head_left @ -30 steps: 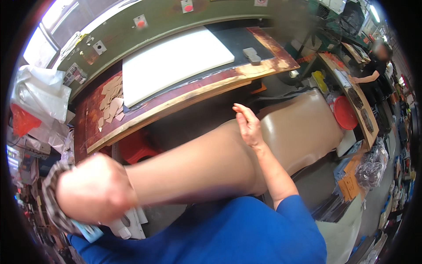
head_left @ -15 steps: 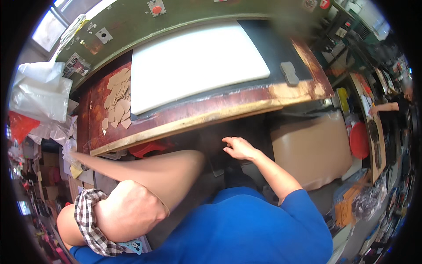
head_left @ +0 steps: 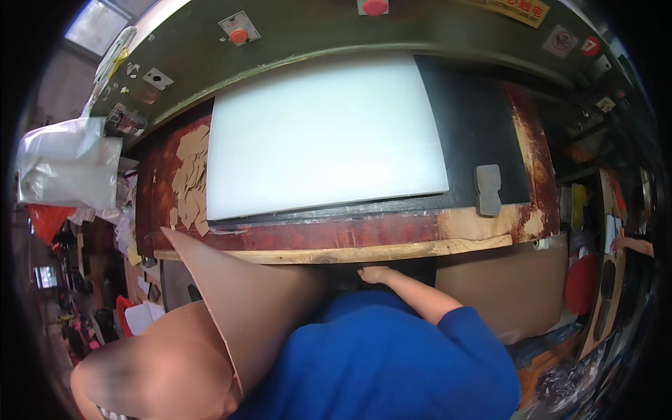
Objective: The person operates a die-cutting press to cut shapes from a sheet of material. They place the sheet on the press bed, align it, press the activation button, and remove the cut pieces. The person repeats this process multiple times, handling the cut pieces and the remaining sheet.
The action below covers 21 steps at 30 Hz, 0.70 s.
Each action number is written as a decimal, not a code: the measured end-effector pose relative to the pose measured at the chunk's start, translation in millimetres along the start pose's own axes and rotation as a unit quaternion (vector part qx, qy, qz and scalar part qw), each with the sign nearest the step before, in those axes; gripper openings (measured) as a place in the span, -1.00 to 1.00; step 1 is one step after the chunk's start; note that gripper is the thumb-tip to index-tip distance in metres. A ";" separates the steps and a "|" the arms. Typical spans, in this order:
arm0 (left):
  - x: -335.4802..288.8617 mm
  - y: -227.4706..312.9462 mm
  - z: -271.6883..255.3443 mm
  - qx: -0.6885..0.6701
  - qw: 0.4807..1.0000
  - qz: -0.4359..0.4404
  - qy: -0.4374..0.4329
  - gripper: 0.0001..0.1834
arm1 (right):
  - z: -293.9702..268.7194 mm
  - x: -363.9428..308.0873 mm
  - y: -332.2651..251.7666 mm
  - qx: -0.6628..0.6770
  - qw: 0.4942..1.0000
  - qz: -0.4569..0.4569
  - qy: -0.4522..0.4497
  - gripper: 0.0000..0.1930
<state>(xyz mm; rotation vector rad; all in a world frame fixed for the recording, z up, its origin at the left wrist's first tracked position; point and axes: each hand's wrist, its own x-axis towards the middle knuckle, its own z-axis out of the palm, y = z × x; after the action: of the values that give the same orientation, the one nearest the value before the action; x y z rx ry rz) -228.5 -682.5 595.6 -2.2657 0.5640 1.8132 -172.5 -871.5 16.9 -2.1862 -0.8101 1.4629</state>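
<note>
A large, bendy brown sheet [head_left: 245, 301] rises in a curve between my body and the workbench, its pointed corner up at the bench's left front edge. At the lower left my left hand [head_left: 210, 371] is closed at the sheet's near edge; its fingers are mostly hidden. My right hand [head_left: 374, 275] reaches below the front of the bench. Its fingers are curled, and shadow hides what they may hold. On the bench lies a thick white board [head_left: 325, 133], resting on a black mat [head_left: 476, 126]. Tan cut pieces [head_left: 189, 182] are heaped left of the board.
A grey block [head_left: 488, 190] with a narrowed waist sits at the bench's right front. The bench has a wooden front edge [head_left: 336, 253]. Another brown sheet [head_left: 504, 287] hangs below it. Clear plastic bags [head_left: 70, 164] are at the left. Another person's arm [head_left: 633, 245] shows far right.
My right hand has moved under the bench edge, its fingers going from spread to curled. The sheet has swung upright, with my left hand lower at its edge. The view has shifted too.
</note>
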 end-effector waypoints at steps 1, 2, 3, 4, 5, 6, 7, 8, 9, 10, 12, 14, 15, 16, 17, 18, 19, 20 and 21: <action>-4.6 1.9 -5.3 0.001 1.000 -0.008 -0.009 -0.80 | 3.4 8.9 11.6 -0.002 1.000 -0.002 -0.010 -0.52; -9.5 3.3 -9.2 0.003 1.000 -0.016 -0.016 -0.79 | 4.0 14.1 25.0 -0.015 0.998 -0.053 0.017 -0.51; -15.5 5.9 -11.8 -0.001 1.000 -0.028 -0.003 -0.78 | 1.4 19.8 37.3 -0.036 0.995 -0.089 0.035 -0.50; -19.9 9.2 -12.4 -0.004 0.999 -0.047 0.023 -0.81 | -1.8 24.8 47.8 -0.068 0.990 -0.109 0.051 -0.50; -24.3 12.1 -12.0 -0.007 0.997 -0.066 0.049 -0.83 | -3.8 30.2 54.6 -0.027 0.980 -0.164 0.113 -0.53; -28.6 14.0 -10.8 -0.011 0.994 -0.084 0.074 -0.85 | -5.2 33.7 61.0 -0.033 0.974 -0.185 0.129 -0.54; -32.2 14.9 -9.2 -0.023 0.993 -0.087 0.073 -0.86 | -6.6 38.2 66.1 -0.032 0.968 -0.202 0.144 -0.55; -35.9 15.3 -7.4 -0.039 0.990 -0.099 0.090 -0.88 | -5.8 42.0 69.8 -0.035 0.966 -0.209 0.145 -0.55; -38.9 15.5 -5.9 -0.056 0.987 -0.111 0.106 -0.89 | -3.6 45.5 72.7 -0.036 0.965 -0.217 0.142 -0.56; -41.7 15.4 -4.9 -0.072 0.982 -0.122 0.123 -0.90 | -0.8 47.3 75.4 -0.039 0.965 -0.224 0.134 -0.57; -50.9 8.3 -6.6 -0.078 0.968 -0.121 0.206 -0.92 | 6.4 44.8 77.7 -0.051 0.967 -0.228 0.105 -0.59; -57.3 0.7 -8.9 -0.074 0.954 -0.161 0.243 -0.87 | 8.2 28.2 76.9 -0.054 0.971 -0.225 0.065 -0.61; -61.3 -4.4 -10.2 -0.068 0.945 -0.187 0.260 -0.76 | 5.2 12.7 76.1 -0.035 0.977 -0.207 0.042 -0.62; -68.2 -11.9 -11.8 -0.077 0.945 -0.212 0.237 -0.65 | 0.0 -6.3 72.9 -0.026 0.986 -0.163 -0.001 -0.63; -72.3 -20.3 -11.4 -0.083 0.935 -0.247 0.240 -0.68 | -10.2 -31.6 71.6 0.049 0.990 -0.131 -0.002 -0.66; -75.8 -31.2 -10.2 -0.090 0.924 -0.281 0.243 -0.70 | -21.7 -60.9 68.1 0.105 0.992 -0.075 -0.014 -0.70; -80.1 -46.1 -9.8 -0.073 0.911 -0.297 0.278 -0.74 | -35.5 -88.1 61.4 0.175 0.984 -0.033 -0.026 -0.73; -84.4 -64.8 -10.1 -0.056 0.896 -0.313 0.311 -0.75 | -43.9 -112.1 47.2 0.192 0.981 -0.011 0.008 -0.72; -88.2 -84.3 -11.8 -0.039 0.879 -0.328 0.343 -0.74 | -54.1 -136.1 35.3 0.207 0.978 -0.031 0.018 -0.75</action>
<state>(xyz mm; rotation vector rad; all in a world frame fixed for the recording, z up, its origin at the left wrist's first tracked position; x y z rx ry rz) -200.0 -594.5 676.1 -2.6650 -0.2122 0.7106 -153.1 -987.0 111.7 -1.8528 -0.4994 1.4090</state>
